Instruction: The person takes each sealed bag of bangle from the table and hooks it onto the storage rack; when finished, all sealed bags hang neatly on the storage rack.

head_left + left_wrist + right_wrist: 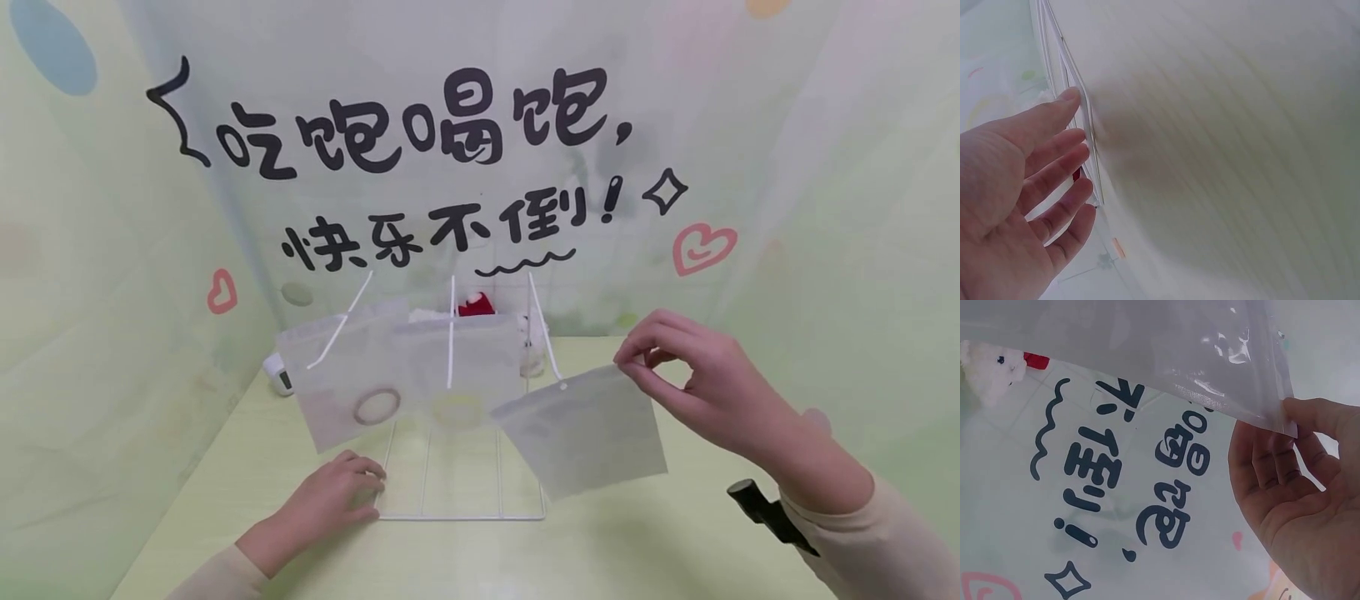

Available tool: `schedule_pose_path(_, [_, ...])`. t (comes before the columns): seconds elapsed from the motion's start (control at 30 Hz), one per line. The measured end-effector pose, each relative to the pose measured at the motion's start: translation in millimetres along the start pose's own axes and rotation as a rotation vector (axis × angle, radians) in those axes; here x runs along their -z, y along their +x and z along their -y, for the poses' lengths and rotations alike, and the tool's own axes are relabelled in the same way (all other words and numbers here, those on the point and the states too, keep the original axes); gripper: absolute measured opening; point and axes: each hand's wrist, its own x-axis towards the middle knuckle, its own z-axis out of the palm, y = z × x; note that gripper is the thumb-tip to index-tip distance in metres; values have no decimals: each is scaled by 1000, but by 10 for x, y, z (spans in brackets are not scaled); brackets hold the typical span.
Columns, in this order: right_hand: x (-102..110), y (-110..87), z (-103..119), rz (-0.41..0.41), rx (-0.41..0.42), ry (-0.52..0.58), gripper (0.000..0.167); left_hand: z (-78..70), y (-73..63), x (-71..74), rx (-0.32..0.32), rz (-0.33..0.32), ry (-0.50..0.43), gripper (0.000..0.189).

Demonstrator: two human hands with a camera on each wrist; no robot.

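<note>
A white wire rack (461,517) with three long prongs stands on the table. My right hand (693,383) pinches the upper corner of a frosted zip bag (592,437) between thumb and fingertips. The bag's punched hole lies at the tip of the right prong (543,325); I cannot tell whether the prong passes through. A left bag (322,392) with a brownish ring (377,407) and a middle bag (480,350) with a yellow ring (457,410) hang at the other prongs. My left hand (330,493) touches the left side of the rack's base, fingers loosely extended.
Behind the rack are a red and white plush toy (476,305) and a small whitish figure (531,346). A white object (279,375) with a dark patch stands at the back left. A printed curtain (420,50) closes off the back and sides of the table (247,467).
</note>
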Motion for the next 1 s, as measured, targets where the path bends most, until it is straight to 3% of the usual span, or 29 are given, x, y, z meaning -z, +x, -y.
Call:
schedule_pose_path(0.57, [-16, 100, 32, -27, -55, 12, 30, 2, 2, -12, 6, -1, 6, 32])
schedule_pose_path(1.0, [-155, 165, -211, -89, -57, -22, 26, -2, 7, -6, 4, -6, 6, 29])
